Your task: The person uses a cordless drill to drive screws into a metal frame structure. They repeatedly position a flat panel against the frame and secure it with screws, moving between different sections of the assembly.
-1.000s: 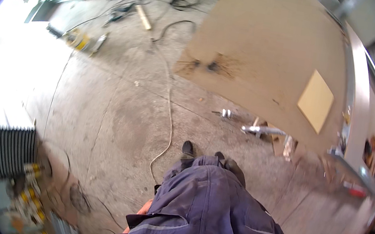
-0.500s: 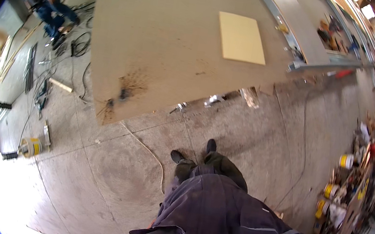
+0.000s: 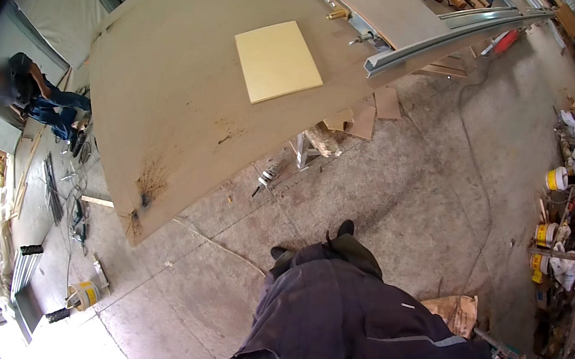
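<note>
Head view: fingers hidden; dark overalls [image 3: 367,340] above large board [image 3: 189,90].

Several round containers with yellow and white labels are seen along the cluttered right wall: one tub [image 3: 557,178] higher up, and two more [image 3: 544,234] [image 3: 539,259] just below it. A yellow-labelled can [image 3: 86,293] stands on the concrete floor at lower left. Flat brown cardboard pieces [image 3: 375,115] lie under the large board's edge. No signs or screens are visible.
</note>
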`<state>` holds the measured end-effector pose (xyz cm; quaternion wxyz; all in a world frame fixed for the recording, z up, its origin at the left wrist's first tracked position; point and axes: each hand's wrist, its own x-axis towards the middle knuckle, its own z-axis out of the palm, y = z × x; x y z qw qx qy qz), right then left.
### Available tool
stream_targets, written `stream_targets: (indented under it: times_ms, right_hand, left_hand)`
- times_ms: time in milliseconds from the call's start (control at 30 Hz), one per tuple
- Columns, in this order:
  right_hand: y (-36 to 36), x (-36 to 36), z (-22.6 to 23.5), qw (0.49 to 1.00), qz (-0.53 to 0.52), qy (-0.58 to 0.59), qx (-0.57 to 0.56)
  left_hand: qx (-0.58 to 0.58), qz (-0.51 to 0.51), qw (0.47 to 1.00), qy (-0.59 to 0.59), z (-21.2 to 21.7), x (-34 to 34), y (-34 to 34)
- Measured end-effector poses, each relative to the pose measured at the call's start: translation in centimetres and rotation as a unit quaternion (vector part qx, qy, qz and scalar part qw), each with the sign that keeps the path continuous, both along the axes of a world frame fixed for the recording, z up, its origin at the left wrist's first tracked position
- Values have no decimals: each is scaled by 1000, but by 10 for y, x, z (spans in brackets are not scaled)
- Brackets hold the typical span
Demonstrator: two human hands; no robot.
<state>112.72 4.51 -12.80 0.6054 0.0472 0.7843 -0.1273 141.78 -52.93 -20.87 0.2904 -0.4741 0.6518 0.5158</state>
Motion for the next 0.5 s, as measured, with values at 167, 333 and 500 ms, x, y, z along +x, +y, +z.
stream_targets:
  times_ms: [167,333,500]
  right_hand:
    - [51,-13,-24,998,-62,3,-24]
    - [81,-31,-52,993,-105,-6,-52]
    - [106,-56,-80,981,-173,21,-84]
  left_hand:
    - [-6,-54,998,-7,19,-45,45]
    - [3,-109,994,-19,40,-82,90]
    - [-5,-167,986,-8,34,-151,112]
